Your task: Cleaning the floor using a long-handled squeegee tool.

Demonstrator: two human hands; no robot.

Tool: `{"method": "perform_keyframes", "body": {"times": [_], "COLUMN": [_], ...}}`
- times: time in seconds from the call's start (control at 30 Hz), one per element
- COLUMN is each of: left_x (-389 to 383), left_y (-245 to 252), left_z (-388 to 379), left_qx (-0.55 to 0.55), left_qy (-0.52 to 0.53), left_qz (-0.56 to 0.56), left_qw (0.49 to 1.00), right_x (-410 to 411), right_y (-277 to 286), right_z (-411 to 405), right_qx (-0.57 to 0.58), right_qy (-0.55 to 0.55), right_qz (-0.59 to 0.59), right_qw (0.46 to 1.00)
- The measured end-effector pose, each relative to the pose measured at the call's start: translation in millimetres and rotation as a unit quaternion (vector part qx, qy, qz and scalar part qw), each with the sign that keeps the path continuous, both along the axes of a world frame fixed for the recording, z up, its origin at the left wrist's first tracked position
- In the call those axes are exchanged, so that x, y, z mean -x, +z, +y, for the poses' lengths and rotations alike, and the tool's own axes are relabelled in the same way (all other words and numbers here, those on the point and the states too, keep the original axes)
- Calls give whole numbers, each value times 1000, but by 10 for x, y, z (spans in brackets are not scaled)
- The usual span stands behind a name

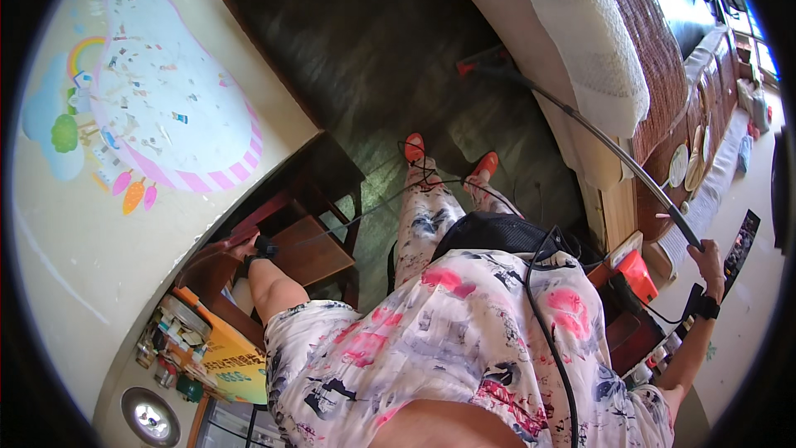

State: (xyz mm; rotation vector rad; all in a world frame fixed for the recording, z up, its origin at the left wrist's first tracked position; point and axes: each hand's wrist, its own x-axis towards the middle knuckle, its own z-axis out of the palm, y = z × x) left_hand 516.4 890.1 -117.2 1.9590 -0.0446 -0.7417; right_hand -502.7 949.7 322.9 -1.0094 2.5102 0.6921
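Note:
My right hand point(708, 261) is closed round the dark upper end of a long metal tube point(622, 154), out at the right of the view. The tube curves down to a floor head with a red end point(467, 67), which lies on the dark floor beside the bed. On the left, my left hand point(244, 247) is at the edge of a dark red-brown wooden chair point(314, 249); its fingers are partly hidden, and I cannot tell whether it grips the wood. A black strap is round each wrist. Thin black cables hang in front of my legs.
At the right stands a bed with a white cover point(597, 43) and a brown woven mat point(647, 31). A wall with stickers point(174, 99) borders the floor on the left. Behind the chair, a yellow-orange box point(233, 354) stands near jars. A red object point(637, 275) lies by the bed's near end.

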Motion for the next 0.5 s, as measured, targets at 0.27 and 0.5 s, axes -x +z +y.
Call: {"method": "perform_keyframes", "body": {"times": [0.27, 0.5], "left_x": [312, 724], "left_y": [-251, -395], "left_z": [166, 340], "left_qx": [-73, -143], "left_qy": [-86, -203], "left_qz": [-32, -61], "left_qw": [993, 967], "right_x": [17, -55], "right_y": [77, -156], "right_z": [-371, -255], "right_qx": [11, -42], "right_qy": [43, -26], "right_qz": [10, 4], "right_qw": [999, 999]}}
